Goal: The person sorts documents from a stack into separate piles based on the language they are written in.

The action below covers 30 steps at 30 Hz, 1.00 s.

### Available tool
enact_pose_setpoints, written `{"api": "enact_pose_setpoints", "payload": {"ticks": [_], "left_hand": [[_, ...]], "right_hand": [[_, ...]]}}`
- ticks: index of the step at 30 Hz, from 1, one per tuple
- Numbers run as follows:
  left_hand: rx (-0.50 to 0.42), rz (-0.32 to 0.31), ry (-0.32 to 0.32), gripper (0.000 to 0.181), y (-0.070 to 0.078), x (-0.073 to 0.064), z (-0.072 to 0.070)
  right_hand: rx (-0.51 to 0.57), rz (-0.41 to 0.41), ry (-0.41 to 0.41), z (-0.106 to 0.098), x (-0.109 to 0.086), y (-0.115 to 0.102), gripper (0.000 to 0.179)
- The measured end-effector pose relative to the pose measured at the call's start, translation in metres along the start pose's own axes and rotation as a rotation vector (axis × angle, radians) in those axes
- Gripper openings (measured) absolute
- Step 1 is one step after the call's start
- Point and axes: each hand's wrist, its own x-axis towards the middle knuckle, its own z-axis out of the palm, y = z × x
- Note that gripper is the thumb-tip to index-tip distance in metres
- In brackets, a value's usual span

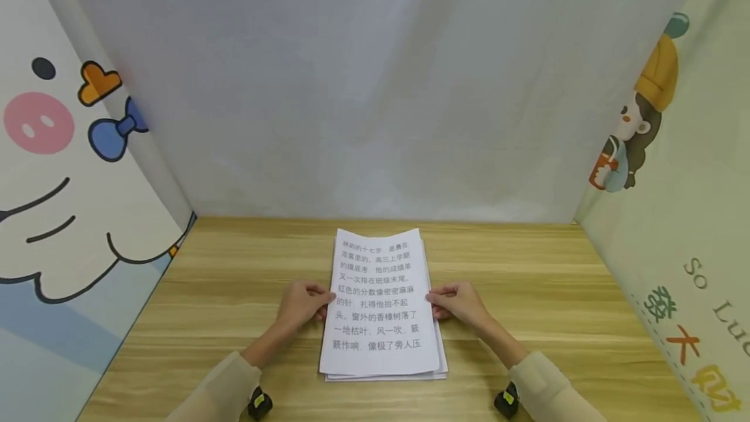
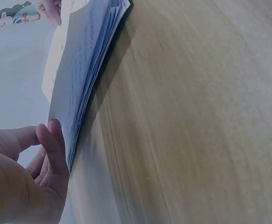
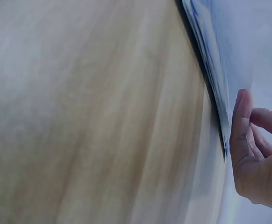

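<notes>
White paper sits between thumb and fingers at both ends of the grip: the left hand (image 1: pixel 303 305) pinches the top sheet (image 1: pixel 377 305) by its left edge, the right hand (image 1: pixel 461 305) by its right edge, both near mid-height; in the wrist views the held edges rise off the stack (image 1: pixel 443 365) beneath.

One sheet should weigh next to nothing; it looks limp, apt to bow, crease or tear if tugged, and perhaps a little slippery on its fellows; the long side edges seem the best hold, with a light, even pinch.

It is tall and narrow, printed in rows of large dark Chinese characters, its top edge dipping in the middle; the lower sheets peep out unevenly at the right and bottom.

Sheet and stack are at the middle of the wood-grain table (image 1: pixel 222 266); beyond hangs a pale grey curtain (image 1: pixel 375 96).
</notes>
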Motion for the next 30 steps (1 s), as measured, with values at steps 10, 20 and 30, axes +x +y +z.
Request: {"api": "enact_pose_setpoints", "payload": {"ticks": [10, 20, 30], "left_hand": [[-0.040, -0.020, -0.002, 0.012, 0.007, -0.001, -0.009], [-0.114, -0.039, -0.016, 0.019, 0.011, -0.001, -0.022], [-0.157, -0.051, -0.046, 0.026, 0.007, -0.011, -0.044]], "right_hand": [[0.038, -0.037, -0.024, -0.002, -0.001, -0.007, 0.029], [0.076, -0.051, -0.060, -0.002, -0.001, -0.017, 0.030], [0.105, -0.032, -0.077, 0.010, -0.005, -0.025, 0.033]]}}
